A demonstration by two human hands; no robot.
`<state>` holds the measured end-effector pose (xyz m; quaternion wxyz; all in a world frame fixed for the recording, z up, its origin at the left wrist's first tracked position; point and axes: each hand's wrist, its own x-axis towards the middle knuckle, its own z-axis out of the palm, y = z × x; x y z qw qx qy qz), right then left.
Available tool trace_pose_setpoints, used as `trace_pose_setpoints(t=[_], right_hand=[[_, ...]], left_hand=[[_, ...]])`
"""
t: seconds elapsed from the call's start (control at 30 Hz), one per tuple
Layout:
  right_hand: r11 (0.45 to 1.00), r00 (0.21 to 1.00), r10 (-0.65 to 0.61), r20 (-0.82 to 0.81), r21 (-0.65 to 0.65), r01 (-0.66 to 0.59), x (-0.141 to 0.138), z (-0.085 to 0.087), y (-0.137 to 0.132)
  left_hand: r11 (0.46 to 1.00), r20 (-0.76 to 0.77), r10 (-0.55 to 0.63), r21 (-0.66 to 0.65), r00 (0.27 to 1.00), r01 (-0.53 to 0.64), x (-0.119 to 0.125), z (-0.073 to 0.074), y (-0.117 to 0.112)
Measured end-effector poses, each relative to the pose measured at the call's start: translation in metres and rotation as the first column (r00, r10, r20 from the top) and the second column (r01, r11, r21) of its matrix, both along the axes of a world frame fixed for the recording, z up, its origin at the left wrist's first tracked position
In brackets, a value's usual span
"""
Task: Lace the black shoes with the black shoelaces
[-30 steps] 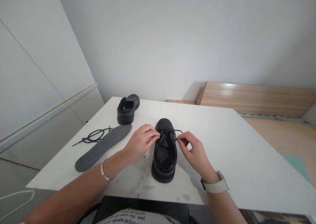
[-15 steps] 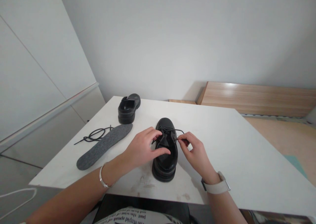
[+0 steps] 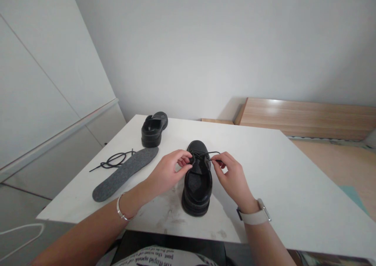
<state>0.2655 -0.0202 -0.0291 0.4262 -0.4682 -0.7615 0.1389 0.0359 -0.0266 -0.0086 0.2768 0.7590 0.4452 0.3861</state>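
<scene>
A black leather shoe (image 3: 196, 203) stands on the table in front of me, toe pointing away, with a black shoelace (image 3: 214, 153) threaded partly across its front. At the shoe's left eyelet flap, my left hand (image 3: 170, 168) pinches the flap's edge between thumb and fingers. My right hand (image 3: 232, 175) is on the other side, thumb and forefinger closed on the lace close to the right flap. The tongue shows between the two flaps. What the curled fingers of each hand cover is hidden.
A second black shoe (image 3: 151, 135) stands at the table's far left. In front of it lie a grey insole (image 3: 125, 176) and a loose, coiled black shoelace (image 3: 113, 160). The white table (image 3: 264, 180) meets a wall behind; a wooden panel (image 3: 305, 115) is at the far right.
My left thumb has come out of the shoe opening and closed towards the fingers at the left flap. My right hand has shifted slightly upward, still pinching the lace.
</scene>
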Motion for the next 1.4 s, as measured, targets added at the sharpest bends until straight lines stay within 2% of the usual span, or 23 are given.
trace_pose_setpoints(t=[0.1, 0.17, 0.33, 0.43, 0.6, 0.77, 0.93, 1.1, 1.4], right_hand=[[1.0, 0.999, -0.003, 0.032, -0.003, 0.003, 0.0, 0.0, 0.001], [1.0, 1.0, 0.007, 0.029, -0.003, -0.007, 0.001, 0.0, 0.001], [1.0, 0.999, 0.029, 0.043, -0.009, -0.029, 0.001, 0.002, 0.0], [0.999, 0.996, 0.037, 0.075, -0.005, -0.037, -0.001, 0.004, 0.0], [0.999, 0.994, 0.027, 0.106, 0.036, -0.031, -0.002, 0.003, 0.0], [0.999, 0.992, 0.007, 0.123, 0.042, -0.012, -0.001, 0.001, 0.0], [0.999, 0.993, 0.012, 0.114, 0.03, -0.016, -0.001, 0.0, -0.001], [0.999, 0.994, 0.017, 0.104, 0.03, -0.02, -0.002, -0.001, -0.001], [0.999, 0.996, 0.023, 0.089, 0.024, -0.025, -0.002, -0.004, -0.001]], left_hand=[[0.997, 0.031, -0.053, -0.06, 0.998, 0.055, -0.006, -0.002, 0.005], [0.997, 0.021, -0.049, -0.065, 0.999, 0.051, -0.011, -0.002, 0.009], [0.994, -0.076, 0.071, 0.085, 0.995, -0.064, -0.022, 0.004, 0.018], [0.985, -0.156, 0.052, 0.168, 0.986, -0.025, -0.02, 0.007, 0.022], [0.981, -0.209, 0.047, 0.195, 0.977, -0.005, -0.012, 0.003, 0.023], [0.995, -0.11, 0.006, 0.095, 0.994, 0.005, -0.011, 0.001, 0.021], [0.999, 0.02, 0.04, 0.032, 0.999, -0.041, -0.008, -0.007, 0.023], [0.997, 0.136, 0.05, -0.061, 0.99, -0.042, -0.007, -0.016, 0.027], [0.983, 0.271, 0.055, -0.181, 0.961, -0.005, -0.004, -0.022, 0.026]])
